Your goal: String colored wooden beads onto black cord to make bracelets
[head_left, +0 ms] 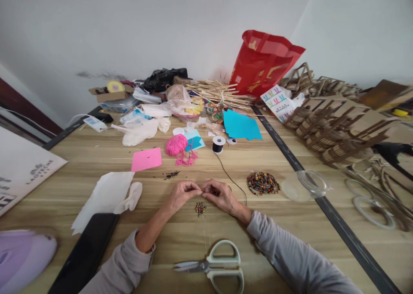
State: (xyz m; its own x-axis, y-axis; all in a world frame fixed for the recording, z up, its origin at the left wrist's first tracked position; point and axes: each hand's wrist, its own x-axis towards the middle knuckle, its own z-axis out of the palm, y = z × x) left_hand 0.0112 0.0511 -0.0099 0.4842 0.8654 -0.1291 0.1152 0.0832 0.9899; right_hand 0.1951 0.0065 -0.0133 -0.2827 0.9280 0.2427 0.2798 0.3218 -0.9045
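Pinching: left hand (182,193) and right hand (220,195) meet fingertip to fingertip at the middle of the frame, just above the tabletop (290,225).
Left hand: fingers clenched to a pinch at the meeting point; what sits between the tips is too small to tell.
Right hand: fingers closed in a pinch against the left fingertips, grasping the black thread (230,175), whose end reaches this hand.
Thread: runs from the right hand up the frame to a black spool (218,144) standing on the tabletop above centre.
Small bead cluster (200,208): lies on the tabletop just below the two hands, apart from them.
Bead pile (262,183): a larger heap of coloured beads right of the right hand, near it but not touching.
Clear lid (305,185): lies just right of the bead pile.
Scissors (216,267): pale-handled, flat on the tabletop at the bottom centre, between the two grey sleeves.
Pink yarn ball (176,144): above the left hand, with loose pink strands beside it.
Pink paper (146,159): left of the yarn ball.
Blue paper (241,125): upper centre, right of the spool.
White tissue (106,195): left of the left hand, well apart.
Black phone (87,253): lower left, its upper end touching the tissue.
Red bag (263,63): upright at the top centre against the wall.
Wooden pieces (338,126): stacked at the right side of the frame.
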